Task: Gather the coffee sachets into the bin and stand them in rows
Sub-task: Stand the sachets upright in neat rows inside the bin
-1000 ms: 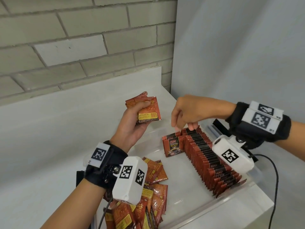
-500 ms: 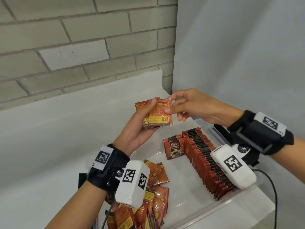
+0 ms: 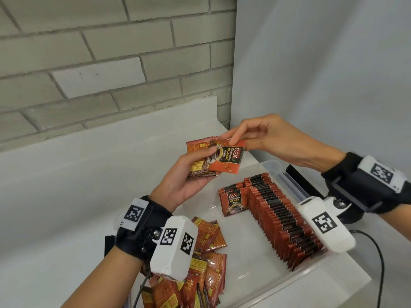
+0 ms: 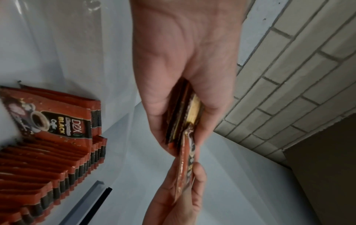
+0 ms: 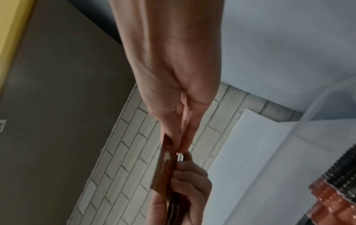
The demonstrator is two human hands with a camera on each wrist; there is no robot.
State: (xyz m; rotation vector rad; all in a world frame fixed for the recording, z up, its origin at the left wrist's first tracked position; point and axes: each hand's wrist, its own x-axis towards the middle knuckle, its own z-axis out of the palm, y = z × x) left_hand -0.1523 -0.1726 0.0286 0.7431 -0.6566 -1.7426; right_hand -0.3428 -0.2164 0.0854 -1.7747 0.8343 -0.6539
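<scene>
Up above the bin (image 3: 270,166), the left hand (image 3: 189,181) grips a small stack (image 3: 200,161) of sachets, too tightly packed to count. The right hand (image 3: 264,138) pinches 1 sachet (image 3: 229,158) at its top edge, face out, touching the front of that stack. Inside the clear bin, 1 long row (image 3: 278,216) stands along the right side, with a 2nd short row (image 3: 233,198) started at its far left. A loose pile (image 3: 206,263) lies at the near left.

A white counter (image 3: 55,196) carries a clear plastic bin (image 3: 311,272) and a black cable (image 3: 378,252).
</scene>
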